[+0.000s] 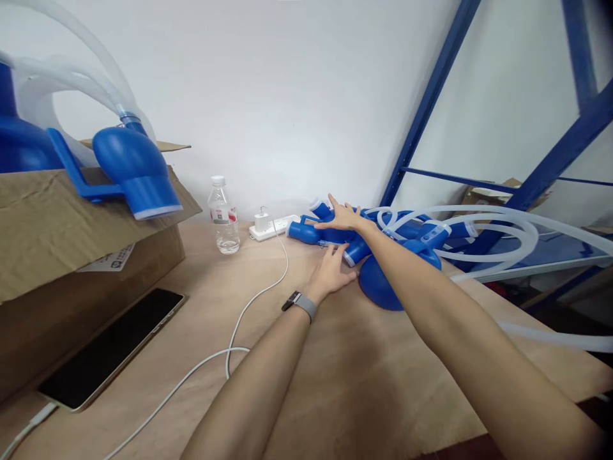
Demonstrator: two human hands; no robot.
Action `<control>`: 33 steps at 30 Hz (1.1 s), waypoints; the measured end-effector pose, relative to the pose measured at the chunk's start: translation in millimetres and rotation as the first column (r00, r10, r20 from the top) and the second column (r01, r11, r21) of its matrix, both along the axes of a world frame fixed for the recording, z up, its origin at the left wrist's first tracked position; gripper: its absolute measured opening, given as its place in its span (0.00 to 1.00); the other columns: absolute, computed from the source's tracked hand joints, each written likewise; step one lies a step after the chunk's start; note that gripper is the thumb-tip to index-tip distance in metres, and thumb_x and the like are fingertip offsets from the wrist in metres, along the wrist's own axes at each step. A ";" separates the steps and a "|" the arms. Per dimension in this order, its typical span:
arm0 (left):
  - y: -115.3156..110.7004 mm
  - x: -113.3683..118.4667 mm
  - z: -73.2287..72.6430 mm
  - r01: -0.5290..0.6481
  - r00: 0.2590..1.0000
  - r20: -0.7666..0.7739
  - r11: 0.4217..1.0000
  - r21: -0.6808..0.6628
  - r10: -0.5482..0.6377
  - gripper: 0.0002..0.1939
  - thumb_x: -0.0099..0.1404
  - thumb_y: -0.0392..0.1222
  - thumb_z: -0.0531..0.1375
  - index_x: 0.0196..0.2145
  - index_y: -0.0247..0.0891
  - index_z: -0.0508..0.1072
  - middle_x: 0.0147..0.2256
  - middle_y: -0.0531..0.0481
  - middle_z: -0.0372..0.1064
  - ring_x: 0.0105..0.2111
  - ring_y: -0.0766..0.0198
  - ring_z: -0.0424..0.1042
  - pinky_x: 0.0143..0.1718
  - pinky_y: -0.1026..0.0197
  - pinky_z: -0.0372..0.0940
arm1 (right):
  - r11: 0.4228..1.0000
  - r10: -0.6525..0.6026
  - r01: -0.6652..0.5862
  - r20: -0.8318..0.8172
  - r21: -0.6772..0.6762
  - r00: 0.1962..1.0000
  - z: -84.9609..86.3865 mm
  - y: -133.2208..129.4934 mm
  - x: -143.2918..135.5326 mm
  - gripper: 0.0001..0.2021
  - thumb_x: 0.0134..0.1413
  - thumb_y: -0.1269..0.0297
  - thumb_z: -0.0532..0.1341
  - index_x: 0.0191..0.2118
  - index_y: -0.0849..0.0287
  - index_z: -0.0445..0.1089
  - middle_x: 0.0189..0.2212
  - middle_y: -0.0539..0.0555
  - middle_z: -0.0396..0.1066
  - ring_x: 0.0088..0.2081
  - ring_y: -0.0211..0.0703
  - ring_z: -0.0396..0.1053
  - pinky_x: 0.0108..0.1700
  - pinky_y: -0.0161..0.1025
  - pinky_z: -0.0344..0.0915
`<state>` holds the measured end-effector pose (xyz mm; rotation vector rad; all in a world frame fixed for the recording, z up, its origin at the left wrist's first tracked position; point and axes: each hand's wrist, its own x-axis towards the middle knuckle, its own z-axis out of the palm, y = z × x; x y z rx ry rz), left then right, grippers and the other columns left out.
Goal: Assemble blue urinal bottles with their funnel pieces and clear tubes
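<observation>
Several blue plastic bottles with handles and clear tubes lie heaped at the back right of the table. My left hand (331, 271), with a watch (300, 305) on its wrist, rests low at the front of the heap, fingers apart, beside the mouth of one blue bottle (357, 250). Above and behind it, my right hand (345, 216) reaches over the heap with thumb and fingers spread, near another blue bottle (305, 232). A rounded blue bottle (380, 284) sits below my right forearm. White tubing (517, 239) loops to the right.
At left, a cardboard box (62, 217) holds more blue bottles (134, 166). A phone (115, 345) lies before it on the wooden table (201, 383). A water bottle (223, 217), a power strip (275, 228) and a white cable (239, 316) are nearby. A blue metal rack (426, 96) stands right.
</observation>
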<state>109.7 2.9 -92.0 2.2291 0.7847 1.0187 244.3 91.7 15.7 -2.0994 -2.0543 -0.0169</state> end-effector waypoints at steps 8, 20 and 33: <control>-7.6 -1.5 7.2 0.137 0.988 -0.082 0.990 0.035 -0.134 0.38 0.64 0.46 0.67 0.68 0.34 0.63 0.67 0.32 0.60 0.65 0.38 0.64 0.67 0.42 0.61 | 0.973 -0.048 0.052 -0.021 0.225 0.999 -21.1 4.9 -45.4 0.59 0.51 0.33 0.66 0.76 0.60 0.36 0.67 0.78 0.58 0.70 0.78 0.52 0.67 0.79 0.40; -6.6 -1.7 7.7 0.131 0.981 -0.154 0.990 0.055 -0.121 0.37 0.66 0.44 0.63 0.69 0.33 0.60 0.70 0.33 0.57 0.68 0.42 0.62 0.69 0.42 0.60 | 0.903 0.055 -0.031 -0.044 0.429 0.998 -6.3 -11.2 -35.3 0.37 0.57 0.55 0.67 0.67 0.62 0.54 0.48 0.68 0.77 0.49 0.69 0.75 0.48 0.53 0.67; -10.6 -2.7 10.4 0.096 0.965 -0.249 0.995 0.042 -0.082 0.45 0.65 0.44 0.64 0.74 0.32 0.51 0.75 0.31 0.43 0.73 0.41 0.53 0.71 0.44 0.57 | 0.500 0.005 0.526 -0.609 0.688 0.793 87.6 -7.4 14.2 0.37 0.56 0.53 0.65 0.66 0.54 0.50 0.55 0.63 0.71 0.56 0.63 0.66 0.59 0.59 0.60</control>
